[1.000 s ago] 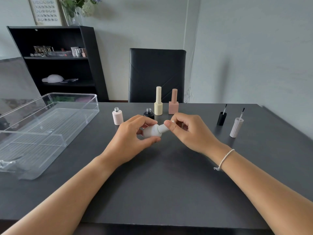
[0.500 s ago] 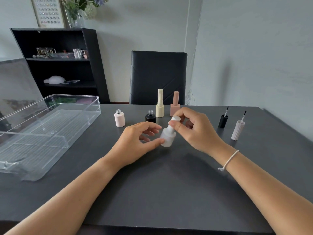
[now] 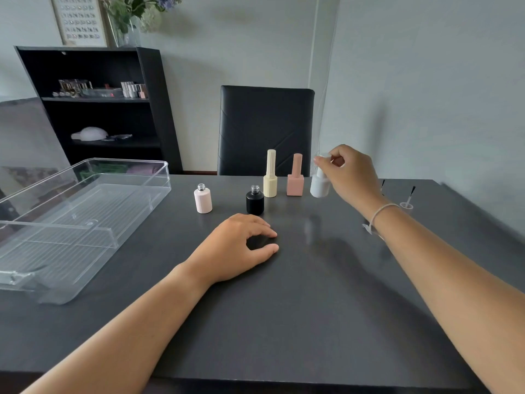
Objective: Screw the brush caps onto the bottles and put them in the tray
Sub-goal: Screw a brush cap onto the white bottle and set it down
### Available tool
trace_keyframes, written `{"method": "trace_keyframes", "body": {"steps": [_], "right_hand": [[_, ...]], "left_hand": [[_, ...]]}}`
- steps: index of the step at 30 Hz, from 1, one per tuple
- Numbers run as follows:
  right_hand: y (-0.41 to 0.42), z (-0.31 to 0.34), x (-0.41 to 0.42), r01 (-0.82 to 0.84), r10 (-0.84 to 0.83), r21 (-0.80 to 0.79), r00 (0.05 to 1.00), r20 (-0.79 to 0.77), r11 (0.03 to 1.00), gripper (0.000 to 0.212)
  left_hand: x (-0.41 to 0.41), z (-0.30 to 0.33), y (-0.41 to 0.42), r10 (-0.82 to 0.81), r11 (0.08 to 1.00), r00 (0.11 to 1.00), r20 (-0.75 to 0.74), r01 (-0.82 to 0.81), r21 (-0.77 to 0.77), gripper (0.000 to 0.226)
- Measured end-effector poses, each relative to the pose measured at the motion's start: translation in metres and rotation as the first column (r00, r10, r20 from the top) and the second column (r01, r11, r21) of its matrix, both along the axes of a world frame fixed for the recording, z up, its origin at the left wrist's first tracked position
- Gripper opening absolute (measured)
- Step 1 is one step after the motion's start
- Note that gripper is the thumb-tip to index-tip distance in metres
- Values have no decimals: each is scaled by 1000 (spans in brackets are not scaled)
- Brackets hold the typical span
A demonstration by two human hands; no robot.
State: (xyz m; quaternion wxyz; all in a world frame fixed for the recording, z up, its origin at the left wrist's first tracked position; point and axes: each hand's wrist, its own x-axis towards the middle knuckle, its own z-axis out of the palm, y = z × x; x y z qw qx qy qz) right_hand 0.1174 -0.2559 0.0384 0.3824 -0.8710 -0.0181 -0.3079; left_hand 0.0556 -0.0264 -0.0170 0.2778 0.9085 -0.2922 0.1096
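My right hand (image 3: pixel 348 173) pinches the cap of a white capped bottle (image 3: pixel 319 186), which stands at the right end of a far row beside a pink capped bottle (image 3: pixel 295 179) and a cream capped bottle (image 3: pixel 270 177). My left hand (image 3: pixel 237 245) rests on the dark table (image 3: pixel 284 322) with loosely curled fingers, holding nothing. An uncapped black bottle (image 3: pixel 254 200) and an uncapped pale pink bottle (image 3: pixel 202 199) stand just beyond it. Two brush caps (image 3: pixel 409 199) stand upside down behind my right wrist, partly hidden. The clear tray (image 3: pixel 85 211) holds no bottles.
A black chair (image 3: pixel 265 129) stands behind the table's far edge. A black shelf unit (image 3: pixel 93 106) with small items fills the back left corner. The grey wall runs close along the table's right side.
My left hand let go of the white bottle and dropped to the table. My right hand carried the bottle away from me and to the right, up to the row of capped bottles.
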Motion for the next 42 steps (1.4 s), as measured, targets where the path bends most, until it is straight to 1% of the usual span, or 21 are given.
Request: {"method": "trace_keyframes", "body": {"steps": [7, 11, 21, 27, 30, 32, 35, 37, 38, 40, 42], "right_hand": [[9, -1, 24, 134, -145, -83, 980, -138, 987, 29], [11, -3, 30, 158, -175, -105, 969, -177, 982, 29], [12, -7, 28, 161, -183, -123, 963, -197, 979, 34], [12, -3, 15, 139, -155, -110, 975, -159, 984, 41], [9, 7, 1, 86, -94, -59, 985, -143, 995, 38], [3, 18, -12, -4, 3, -2, 995, -101, 1000, 27], [-17, 39, -33, -179, 180, 135, 984, 5, 975, 6], [-42, 51, -43, -230, 220, 236, 973, 67, 944, 6], [-58, 54, -46, -232, 215, 280, 972, 91, 932, 6], [-92, 52, -46, -183, 162, 332, 983, 90, 925, 14], [-122, 37, -42, -109, 116, 363, 993, 4, 926, 21]], "left_hand": [[0, 1, 0, 6, 1000, 1000, -21, -6, 5, 26], [0, 1, 0, 3, 1000, 1000, -21, -3, 11, 27], [1, 3, 0, 0, 1000, 1000, -13, 0, 15, 26], [2, 3, 0, 2, 1000, 1000, -11, -2, 14, 24], [2, 3, 0, 0, 1000, 1000, -12, 0, 6, 23], [2, 2, 0, 1, 1000, 1000, -12, -1, 7, 23], [2, 2, 0, 2, 1000, 1000, -15, -2, 4, 23], [2, 3, 0, 3, 1000, 1000, -17, -3, 2, 22], [2, 3, 0, 4, 1000, 1000, -17, -4, 3, 22], [2, 3, 0, 5, 1000, 1000, -19, -5, 5, 22], [2, 3, -1, 9, 1000, 1000, -23, -9, 3, 22]]}}
